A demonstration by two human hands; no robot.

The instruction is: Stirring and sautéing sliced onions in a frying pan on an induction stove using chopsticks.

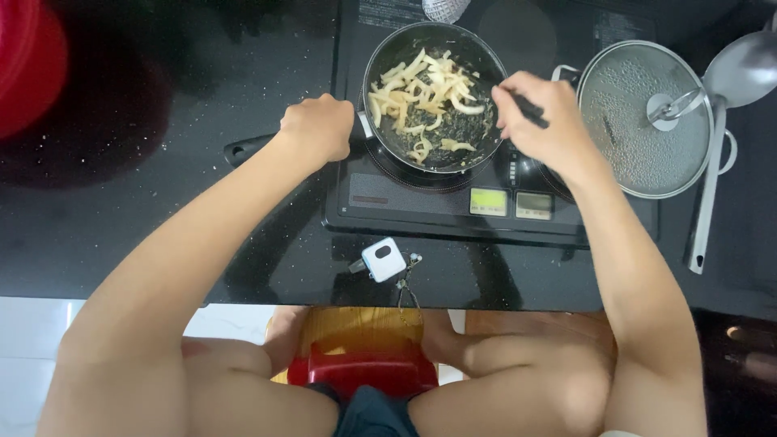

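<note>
1. view from above, looking down at a dark speckled surface (121, 210) with a black cooktop (421, 202) on it, right of centre.
2. a dark frying pan (433, 97) sits on the cooktop's far left ring, holding pale yellow strips of food (417, 93); its black handle (247, 148) points left and near.
3. the left hand (318, 127) is closed in a fist around the handle, just beside the pan's left rim.
4. the right hand (538, 113) is at the pan's right rim, fingers curled and pinching a thin dark utensil (530, 109); its tip is hidden, so its kind cannot be told.
5. right of the pan, a round glass lid (639, 121), fogged with droplets, covers a pot.
6. a long metal ladle (720, 121) lies at the far right, bowl far, handle near.
7. near the cooktop's near edge lies a small white gadget (383, 259) with a cord.
8. below the surface's near edge, bare knees and a red stool (364, 372) show.
</note>
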